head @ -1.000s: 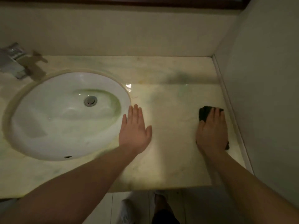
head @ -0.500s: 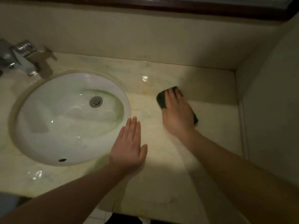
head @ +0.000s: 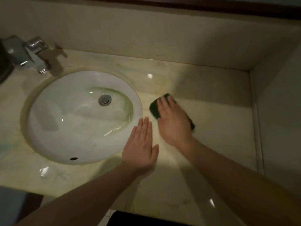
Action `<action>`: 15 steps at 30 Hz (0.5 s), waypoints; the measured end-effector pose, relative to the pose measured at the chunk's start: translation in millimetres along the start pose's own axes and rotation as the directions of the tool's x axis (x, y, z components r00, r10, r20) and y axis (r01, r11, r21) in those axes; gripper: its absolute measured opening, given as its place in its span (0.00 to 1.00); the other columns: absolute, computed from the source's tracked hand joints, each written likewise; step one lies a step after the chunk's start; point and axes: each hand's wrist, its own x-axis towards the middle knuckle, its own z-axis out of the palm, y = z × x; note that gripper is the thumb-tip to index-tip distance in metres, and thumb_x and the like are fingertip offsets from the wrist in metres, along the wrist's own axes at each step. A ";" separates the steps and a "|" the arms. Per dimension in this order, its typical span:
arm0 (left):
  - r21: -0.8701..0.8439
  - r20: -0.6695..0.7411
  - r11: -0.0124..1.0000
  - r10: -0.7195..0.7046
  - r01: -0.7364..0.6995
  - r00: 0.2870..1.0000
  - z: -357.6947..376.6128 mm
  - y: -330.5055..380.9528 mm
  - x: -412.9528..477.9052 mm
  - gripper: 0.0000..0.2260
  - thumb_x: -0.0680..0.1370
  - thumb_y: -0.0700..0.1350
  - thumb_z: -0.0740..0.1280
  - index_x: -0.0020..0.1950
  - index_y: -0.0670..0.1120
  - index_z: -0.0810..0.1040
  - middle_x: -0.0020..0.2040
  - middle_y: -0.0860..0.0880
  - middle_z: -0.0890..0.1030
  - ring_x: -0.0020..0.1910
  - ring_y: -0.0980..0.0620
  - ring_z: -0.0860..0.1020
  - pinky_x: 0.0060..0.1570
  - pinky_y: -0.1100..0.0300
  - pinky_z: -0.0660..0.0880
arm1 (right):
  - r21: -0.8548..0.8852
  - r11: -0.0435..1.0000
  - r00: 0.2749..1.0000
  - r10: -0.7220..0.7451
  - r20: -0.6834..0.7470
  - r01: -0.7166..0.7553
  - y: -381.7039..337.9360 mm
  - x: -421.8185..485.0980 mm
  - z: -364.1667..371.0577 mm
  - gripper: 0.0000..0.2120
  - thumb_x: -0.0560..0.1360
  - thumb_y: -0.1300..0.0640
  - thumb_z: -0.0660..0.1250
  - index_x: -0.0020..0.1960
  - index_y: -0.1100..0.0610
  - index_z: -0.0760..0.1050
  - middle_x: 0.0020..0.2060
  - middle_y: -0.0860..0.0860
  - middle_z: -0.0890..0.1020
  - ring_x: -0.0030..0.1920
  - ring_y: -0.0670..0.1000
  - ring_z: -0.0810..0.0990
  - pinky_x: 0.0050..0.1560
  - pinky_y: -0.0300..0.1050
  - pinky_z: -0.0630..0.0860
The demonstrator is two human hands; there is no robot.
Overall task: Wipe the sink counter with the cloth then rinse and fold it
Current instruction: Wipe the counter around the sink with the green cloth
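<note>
A dark folded cloth (head: 155, 108) lies on the pale marble sink counter (head: 219, 128), just right of the white oval basin (head: 53, 128). My right hand (head: 173, 123) lies flat on top of the cloth and presses it to the counter; only its left end and a sliver at the right show. My left hand (head: 140, 149) rests flat on the counter at the basin's right rim, fingers straight and together, holding nothing. The two hands lie close side by side.
A chrome tap (head: 31, 54) stands at the back left behind the basin. A wall (head: 280, 111) closes the counter on the right, and a backsplash (head: 146, 38) runs along the rear. The basin has a metal drain (head: 105, 99).
My right hand has slid the cloth leftward from the counter's right edge to beside the basin. The left hand has stayed at the basin rim.
</note>
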 end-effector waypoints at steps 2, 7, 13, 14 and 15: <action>-0.023 -0.034 1.000 -0.002 0.002 0.999 0.9 0.2 -0.6 0.32 0.78 0.53 0.53 0.77 0.36 0.53 0.78 0.39 0.50 0.78 0.42 0.49 0.74 0.48 0.51 | 0.008 0.987 0.985 -0.163 0.056 0.163 -13.7 -31.0 -2.8 0.27 0.79 0.50 0.51 0.76 0.58 0.57 0.76 0.54 0.60 0.77 0.55 0.56 0.75 0.53 0.57; -0.062 -0.030 0.995 -0.076 0.074 0.997 1.1 2.2 -0.2 0.35 0.77 0.53 0.54 0.77 0.36 0.48 0.79 0.38 0.46 0.78 0.44 0.43 0.76 0.49 0.50 | 0.040 0.955 0.949 -0.297 0.108 0.294 2.0 -35.4 -2.2 0.27 0.79 0.51 0.52 0.76 0.54 0.58 0.76 0.51 0.60 0.77 0.53 0.54 0.75 0.52 0.57; -0.028 -0.031 0.998 -0.057 0.056 0.998 2.8 0.7 1.6 0.35 0.77 0.54 0.55 0.77 0.36 0.48 0.79 0.38 0.46 0.78 0.43 0.42 0.75 0.48 0.49 | -0.037 0.996 0.995 -0.086 0.044 0.087 11.1 54.4 -4.3 0.29 0.75 0.55 0.57 0.75 0.60 0.59 0.74 0.58 0.64 0.75 0.58 0.59 0.74 0.54 0.59; -0.038 -0.029 0.998 -0.058 0.057 0.998 1.8 0.7 1.4 0.35 0.77 0.54 0.54 0.78 0.37 0.47 0.79 0.39 0.45 0.78 0.44 0.41 0.75 0.48 0.48 | -0.074 0.996 0.998 0.060 0.021 -0.059 25.6 57.9 -6.8 0.30 0.74 0.57 0.59 0.75 0.61 0.59 0.74 0.59 0.65 0.74 0.59 0.60 0.74 0.53 0.59; -0.046 -0.023 0.997 -0.058 0.057 0.998 1.0 0.4 1.0 0.36 0.77 0.54 0.54 0.78 0.37 0.47 0.79 0.39 0.44 0.78 0.44 0.41 0.75 0.48 0.48 | -0.082 0.975 0.978 0.207 -0.012 -0.207 42.7 55.6 -7.9 0.31 0.73 0.57 0.59 0.74 0.63 0.60 0.73 0.60 0.65 0.74 0.60 0.61 0.73 0.53 0.60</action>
